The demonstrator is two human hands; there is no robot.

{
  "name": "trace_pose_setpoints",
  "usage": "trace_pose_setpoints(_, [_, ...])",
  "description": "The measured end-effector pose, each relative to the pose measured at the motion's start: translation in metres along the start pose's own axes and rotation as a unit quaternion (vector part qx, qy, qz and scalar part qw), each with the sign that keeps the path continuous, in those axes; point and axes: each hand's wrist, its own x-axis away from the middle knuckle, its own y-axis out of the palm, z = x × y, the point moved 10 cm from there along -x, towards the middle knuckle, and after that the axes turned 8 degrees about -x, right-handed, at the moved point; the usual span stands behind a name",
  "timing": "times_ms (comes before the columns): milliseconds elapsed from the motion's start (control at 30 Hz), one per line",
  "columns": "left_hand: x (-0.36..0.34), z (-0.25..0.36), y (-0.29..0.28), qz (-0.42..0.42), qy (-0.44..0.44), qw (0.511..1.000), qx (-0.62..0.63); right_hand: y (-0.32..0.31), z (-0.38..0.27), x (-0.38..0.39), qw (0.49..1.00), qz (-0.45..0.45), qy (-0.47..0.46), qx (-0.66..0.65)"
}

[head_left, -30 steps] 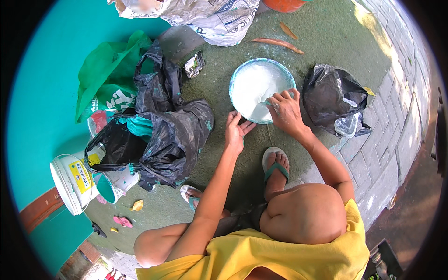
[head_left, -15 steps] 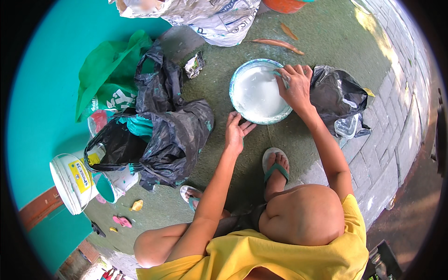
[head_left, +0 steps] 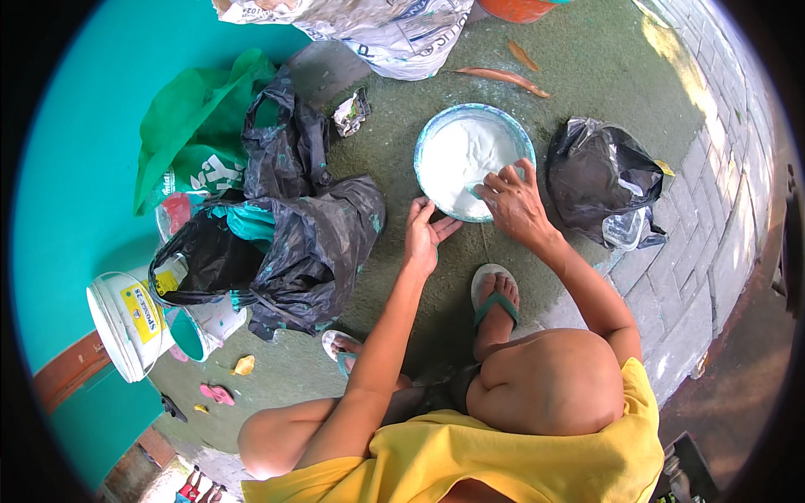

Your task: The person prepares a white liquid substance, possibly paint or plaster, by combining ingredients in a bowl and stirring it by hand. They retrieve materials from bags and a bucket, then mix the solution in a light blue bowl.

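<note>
A round basin with a paint-stained bluish rim sits on the ground in front of me. Thick white paste fills its bottom, with ridges across the surface. My left hand grips the near left rim, thumb against the side and fingers reaching under the edge. Over the near right part of the basin, my right hand is closed, its fingers bent down to the paste. A small teal piece shows at those fingertips; its kind is hard to make out.
Black plastic bags and a green bag lie left, by white buckets and a teal wall. Another black bag stands right of the basin. A white sack and an orange bucket are at the back.
My right hand has moved from the basin's far right rim toward me, down to the near right side. The paste surface now shows ridges. My left hand stays at the rim.
</note>
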Motion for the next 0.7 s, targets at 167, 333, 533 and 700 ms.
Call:
trace_pose_setpoints(167, [-0.002, -0.002, -0.003, -0.002, 0.003, 1.0, 0.013, 0.0, -0.01, 0.012, 0.998, -0.06, -0.006, 0.004])
trace_pose_setpoints(333, [-0.001, 0.002, 0.002, 0.007, 0.012, 0.999, 0.032, -0.011, -0.005, 0.021, 0.996, -0.08, -0.008, -0.023])
trace_pose_setpoints(533, [0.0, 0.004, -0.002, 0.016, 0.024, 0.999, 0.037, -0.028, -0.001, 0.02, 0.993, -0.118, -0.028, 0.001])
trace_pose_setpoints(700, [-0.001, 0.002, 0.001, 0.018, 0.024, 0.998, 0.046, -0.012, -0.008, 0.026, 0.995, -0.082, -0.046, 0.03])
